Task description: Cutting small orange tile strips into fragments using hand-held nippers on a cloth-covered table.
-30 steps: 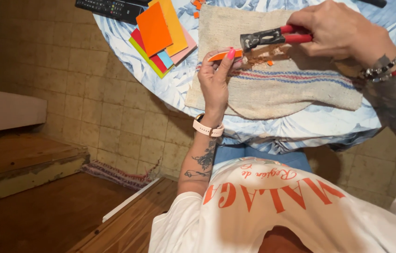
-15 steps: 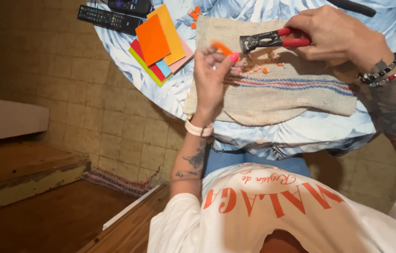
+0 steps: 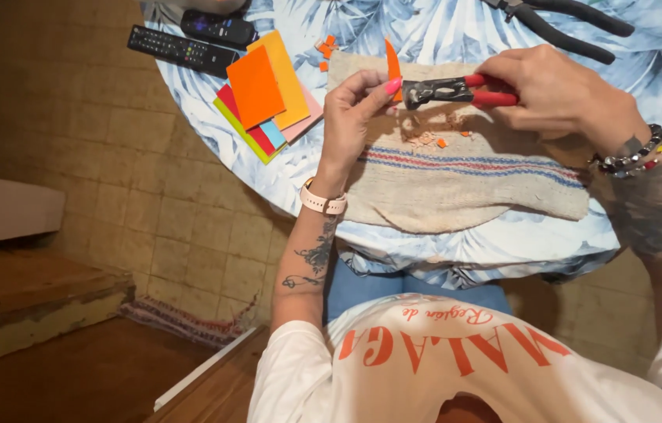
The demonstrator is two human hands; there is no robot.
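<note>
My left hand [image 3: 353,117] pinches a small orange tile piece [image 3: 392,61] between thumb and fingers, holding it upright above a beige striped cloth [image 3: 456,184]. My right hand [image 3: 558,94] grips red-handled nippers [image 3: 456,91], whose dark jaws bite the lower edge of the orange piece. Small orange chips [image 3: 434,139] and dust lie on the cloth just under the jaws.
A stack of coloured tiles, orange on top [image 3: 256,88], lies left of the cloth on the round blue leaf-patterned table [image 3: 472,251]. Two black remote controls [image 3: 182,48] sit at the table's far left. Black-handled pliers [image 3: 562,22] lie at the top. More orange chips [image 3: 324,48] lie nearby.
The view has shifted so table and hands sit lower in frame. My left hand has turned the orange piece upright, and the nipper jaws have closed in on its edge.
</note>
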